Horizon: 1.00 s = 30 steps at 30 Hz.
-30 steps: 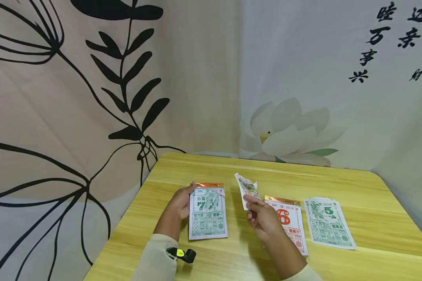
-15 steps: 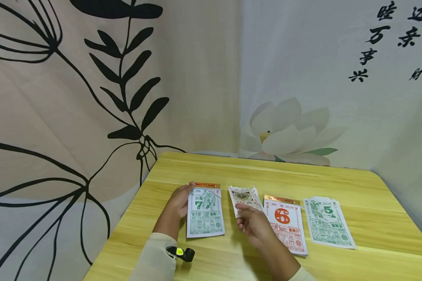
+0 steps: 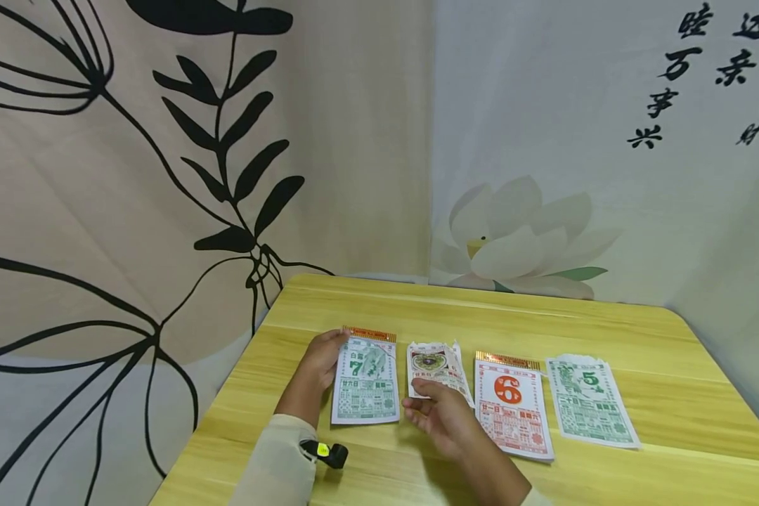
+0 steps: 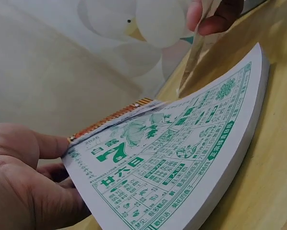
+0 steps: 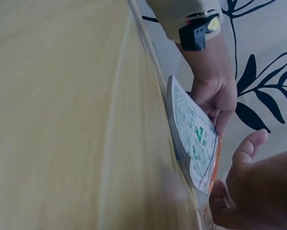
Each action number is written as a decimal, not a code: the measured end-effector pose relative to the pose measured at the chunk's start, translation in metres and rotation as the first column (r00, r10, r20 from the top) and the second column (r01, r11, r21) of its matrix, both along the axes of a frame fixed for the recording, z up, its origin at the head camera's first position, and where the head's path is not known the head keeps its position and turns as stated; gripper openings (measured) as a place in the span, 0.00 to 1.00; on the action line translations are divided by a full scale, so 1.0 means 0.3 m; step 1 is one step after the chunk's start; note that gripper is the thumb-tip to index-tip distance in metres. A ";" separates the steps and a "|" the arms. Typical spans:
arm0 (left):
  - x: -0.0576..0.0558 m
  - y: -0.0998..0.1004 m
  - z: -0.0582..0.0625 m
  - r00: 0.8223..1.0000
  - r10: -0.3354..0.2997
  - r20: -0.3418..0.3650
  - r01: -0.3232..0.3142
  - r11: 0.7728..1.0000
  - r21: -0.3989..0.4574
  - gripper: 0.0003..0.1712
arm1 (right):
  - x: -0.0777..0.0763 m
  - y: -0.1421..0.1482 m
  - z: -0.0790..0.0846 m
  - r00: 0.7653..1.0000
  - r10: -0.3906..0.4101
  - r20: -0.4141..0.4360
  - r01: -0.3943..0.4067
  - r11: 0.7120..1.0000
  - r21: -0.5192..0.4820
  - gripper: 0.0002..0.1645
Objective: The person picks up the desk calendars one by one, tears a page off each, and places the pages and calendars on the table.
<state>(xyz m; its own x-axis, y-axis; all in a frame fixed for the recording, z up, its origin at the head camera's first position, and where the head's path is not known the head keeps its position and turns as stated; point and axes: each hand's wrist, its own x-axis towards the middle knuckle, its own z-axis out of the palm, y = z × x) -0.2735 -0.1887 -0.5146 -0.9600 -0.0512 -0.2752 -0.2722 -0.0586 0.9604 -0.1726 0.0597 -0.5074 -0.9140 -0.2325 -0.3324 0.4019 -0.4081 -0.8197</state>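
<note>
My left hand (image 3: pixel 322 360) grips the upper left edge of a tear-off calendar (image 3: pixel 365 386) printed with a green 7. In the left wrist view, the calendar's pages (image 4: pixel 177 158) bend in a curve, with the thumb at the foil-headed corner. My right hand (image 3: pixel 445 418) is at the lower left of a torn calendar sheet (image 3: pixel 431 360) with a ragged top. The right wrist view shows the right thumb (image 5: pixel 251 146) and fingers apart, with nothing between them. Part of the sheet is hidden behind the right hand.
Right of the torn sheet lies a second tear-off calendar (image 3: pixel 512 407) with a red 6. Farther right is a loose green sheet (image 3: pixel 591 404) showing 5. Printed wall cloths (image 3: pixel 367 140) hang behind the wooden table (image 3: pixel 677 365). A small black device (image 3: pixel 335 455) sits on the left cuff.
The torn sheet has come down and left from mid-air to the table, and the right hand has shifted down and left. The calendar in the left hand has moved slightly left.
</note>
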 end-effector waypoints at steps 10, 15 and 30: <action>-0.024 0.023 -0.013 1.000 -0.006 0.002 0.006 0.990 -0.138 0.31 | 0.023 -0.009 0.014 0.999 0.040 0.012 -0.039 0.999 -0.036 0.11; -0.015 0.030 0.001 1.000 -0.023 0.012 0.025 0.982 -0.185 0.40 | 0.032 -0.003 0.017 0.996 0.087 0.012 -0.087 0.996 0.014 0.27; -0.014 0.050 0.006 1.000 0.003 0.012 0.000 0.969 -0.248 0.42 | 0.078 0.000 0.041 0.974 0.183 0.131 -0.189 0.981 0.035 0.54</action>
